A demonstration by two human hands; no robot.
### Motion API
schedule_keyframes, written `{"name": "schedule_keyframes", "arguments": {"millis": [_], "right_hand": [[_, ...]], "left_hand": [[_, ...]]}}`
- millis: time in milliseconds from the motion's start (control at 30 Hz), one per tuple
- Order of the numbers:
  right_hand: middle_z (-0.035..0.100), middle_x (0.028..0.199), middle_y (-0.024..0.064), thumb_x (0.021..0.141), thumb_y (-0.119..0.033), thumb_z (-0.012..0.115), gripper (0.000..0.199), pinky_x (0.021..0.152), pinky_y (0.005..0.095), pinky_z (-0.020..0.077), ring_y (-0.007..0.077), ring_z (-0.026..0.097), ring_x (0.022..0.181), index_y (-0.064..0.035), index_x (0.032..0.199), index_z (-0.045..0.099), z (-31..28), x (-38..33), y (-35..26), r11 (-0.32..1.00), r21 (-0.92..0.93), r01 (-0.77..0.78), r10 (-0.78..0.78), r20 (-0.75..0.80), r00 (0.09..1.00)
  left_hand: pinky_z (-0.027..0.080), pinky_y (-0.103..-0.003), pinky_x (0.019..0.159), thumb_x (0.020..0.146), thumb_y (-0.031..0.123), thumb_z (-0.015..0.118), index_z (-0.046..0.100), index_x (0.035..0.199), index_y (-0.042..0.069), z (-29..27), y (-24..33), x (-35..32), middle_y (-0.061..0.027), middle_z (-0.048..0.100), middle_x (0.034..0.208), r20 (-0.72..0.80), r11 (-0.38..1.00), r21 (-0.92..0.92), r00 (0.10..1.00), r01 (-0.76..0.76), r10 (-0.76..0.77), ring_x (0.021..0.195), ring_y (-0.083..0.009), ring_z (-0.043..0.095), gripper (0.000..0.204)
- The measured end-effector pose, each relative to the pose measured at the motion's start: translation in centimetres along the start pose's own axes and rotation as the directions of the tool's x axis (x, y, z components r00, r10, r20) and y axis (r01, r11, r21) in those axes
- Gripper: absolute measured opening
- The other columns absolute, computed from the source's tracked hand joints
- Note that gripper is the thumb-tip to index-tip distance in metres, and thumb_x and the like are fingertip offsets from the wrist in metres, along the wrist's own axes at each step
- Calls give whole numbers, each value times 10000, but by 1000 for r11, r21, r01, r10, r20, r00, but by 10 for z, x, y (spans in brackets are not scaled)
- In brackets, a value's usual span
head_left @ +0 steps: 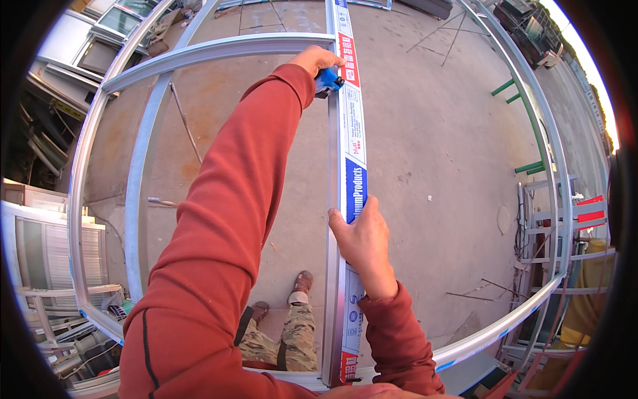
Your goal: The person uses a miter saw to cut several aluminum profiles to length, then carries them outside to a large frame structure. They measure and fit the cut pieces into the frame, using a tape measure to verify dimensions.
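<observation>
A long aluminium bar (351, 133) with a white, red and blue printed wrapper runs upright through the middle of a large aluminium frame (212, 48). My left hand (318, 61) reaches far out in a red sleeve and grips a small blue tool (327, 81) against the bar's left edge, just below the frame's upper crosspiece. My right hand (362, 243) clasps the bar lower down, thumb on its left side and fingers wrapped over the wrapper.
The frame's outer rails (81, 173) curve round on both sides above a concrete floor (438, 133). Stacked window frames (46, 266) lie at the left, metal racks with green pipes (531, 166) at the right. My feet (302, 282) stand below.
</observation>
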State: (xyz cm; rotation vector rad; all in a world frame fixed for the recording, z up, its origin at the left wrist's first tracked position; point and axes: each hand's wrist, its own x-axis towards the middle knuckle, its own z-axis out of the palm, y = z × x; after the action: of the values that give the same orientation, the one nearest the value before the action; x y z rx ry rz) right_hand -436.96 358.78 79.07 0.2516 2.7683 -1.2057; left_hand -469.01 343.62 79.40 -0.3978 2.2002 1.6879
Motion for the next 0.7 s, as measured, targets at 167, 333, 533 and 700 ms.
{"name": "schedule_keyframes", "arguments": {"millis": [167, 333, 533, 700], "right_hand": [[648, 869, 259, 821, -309, 704, 475, 728, 455, 520, 396, 661, 786, 77, 1004, 498, -3, 0, 0, 1000, 4, -28, 28, 8, 1000], [654, 856, 252, 802, -286, 719, 463, 722, 452, 533, 404, 668, 793, 67, 1007, 500, 1, -2, -2, 1000, -17, 12, -13, -25, 1000], [662, 886, 250, 800, -326, 711, 489, 740, 451, 533, 403, 670, 821, 68, 1005, 506, 5, -5, -7, 999, -26, 25, -25, -5, 1000], [676, 949, 233, 807, -408, 680, 552, 793, 438, 531, 365, 676, 902, 42, 1091, 534, 2, -7, 1, 998, -56, 23, -27, -67, 997]], "left_hand": [[525, -417, 778, 856, 226, 730, 524, 1313, -52, 11, 0, -14, -215, 643, 1133, -37, 979, 31, 979, -201, 202, 954, -261, 651, 572], [501, -378, 852, 871, 214, 707, 481, 1391, -12, 1, -8, 3, -173, 615, 1252, 77, 951, 178, 967, -251, 241, 1058, -251, 615, 610], [479, -355, 884, 876, 218, 660, 612, 1272, 27, -7, -51, -33, -140, 675, 1136, 64, 892, 295, 939, -341, 338, 1018, -209, 620, 442], [523, -330, 713, 889, 214, 661, 490, 1399, 23, 8, -95, -158, -156, 690, 1066, 271, 888, 238, 905, -394, 329, 838, -183, 635, 571]]}}
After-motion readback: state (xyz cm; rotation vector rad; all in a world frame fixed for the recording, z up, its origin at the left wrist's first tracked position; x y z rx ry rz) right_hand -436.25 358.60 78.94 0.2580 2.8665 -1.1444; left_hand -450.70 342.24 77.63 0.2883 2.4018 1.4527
